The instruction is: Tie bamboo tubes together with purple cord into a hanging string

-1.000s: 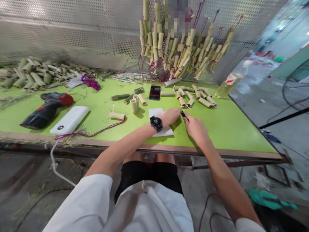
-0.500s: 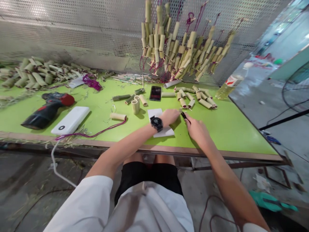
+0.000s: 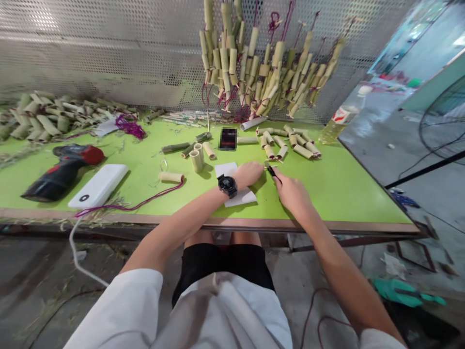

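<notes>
My left hand (image 3: 250, 175), with a black watch on its wrist, is closed above the white paper (image 3: 242, 198); whatever its fingers pinch is hidden. Just to its right, my right hand (image 3: 293, 194) grips a black-handled knife (image 3: 271, 170), whose tip points toward the left fingertips. A short bamboo tube (image 3: 171, 177) with purple cord (image 3: 156, 195) through it lies to the left. Two upright bamboo tubes (image 3: 196, 161) stand beyond the paper, near a dark phone (image 3: 228, 139). Several strung bamboo pieces (image 3: 301, 151) lie beyond my hands.
On the left of the green table (image 3: 348, 194) are a drill (image 3: 60, 172), a white power bank (image 3: 99, 185) and a bamboo pile (image 3: 41, 116). Strung bamboo (image 3: 254, 68) hangs on the perforated metal wall. A bottle (image 3: 339, 121) stands near the right edge.
The whole view has shifted a little, so the table things sit further left. Both hands stay close together, the knife still in my right hand.
</notes>
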Action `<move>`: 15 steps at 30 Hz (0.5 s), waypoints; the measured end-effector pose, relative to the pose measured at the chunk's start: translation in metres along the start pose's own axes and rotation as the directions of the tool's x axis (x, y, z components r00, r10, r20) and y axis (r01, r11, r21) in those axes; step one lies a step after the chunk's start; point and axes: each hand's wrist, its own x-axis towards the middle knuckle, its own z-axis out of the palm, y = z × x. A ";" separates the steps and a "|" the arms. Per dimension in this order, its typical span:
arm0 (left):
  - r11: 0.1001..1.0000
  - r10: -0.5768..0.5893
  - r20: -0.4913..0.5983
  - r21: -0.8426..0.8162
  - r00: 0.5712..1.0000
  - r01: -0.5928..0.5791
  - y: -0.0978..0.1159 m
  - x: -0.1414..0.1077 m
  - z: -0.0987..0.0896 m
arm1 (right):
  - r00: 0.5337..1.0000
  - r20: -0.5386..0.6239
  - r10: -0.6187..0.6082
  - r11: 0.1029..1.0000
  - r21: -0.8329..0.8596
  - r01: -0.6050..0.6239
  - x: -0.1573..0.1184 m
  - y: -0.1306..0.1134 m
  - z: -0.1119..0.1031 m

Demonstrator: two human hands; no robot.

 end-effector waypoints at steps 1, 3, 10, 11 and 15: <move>1.000 0.005 -0.003 -0.008 1.000 -0.005 0.001 0.000 0.000 | 1.000 -0.003 0.012 1.000 0.006 -0.012 -0.005 0.003 -0.001; 1.000 0.022 -0.003 -0.019 1.000 -0.022 0.003 -0.001 -0.002 | 0.999 -0.015 0.040 0.999 0.014 -0.039 -0.015 0.011 -0.003; 1.000 -0.009 -0.070 0.009 0.998 0.009 0.006 -0.001 -0.015 | 0.982 -0.170 0.080 0.993 -0.067 -0.093 -0.027 0.015 -0.003; 1.000 -0.015 -0.080 0.012 0.997 0.016 0.006 -0.002 -0.016 | 0.977 -0.202 0.068 0.994 -0.074 -0.084 -0.028 0.012 0.000; 0.999 -0.037 -0.080 0.036 0.996 0.040 -0.005 -0.002 -0.018 | 0.976 -0.202 0.077 0.997 0.045 -0.069 -0.031 0.005 0.011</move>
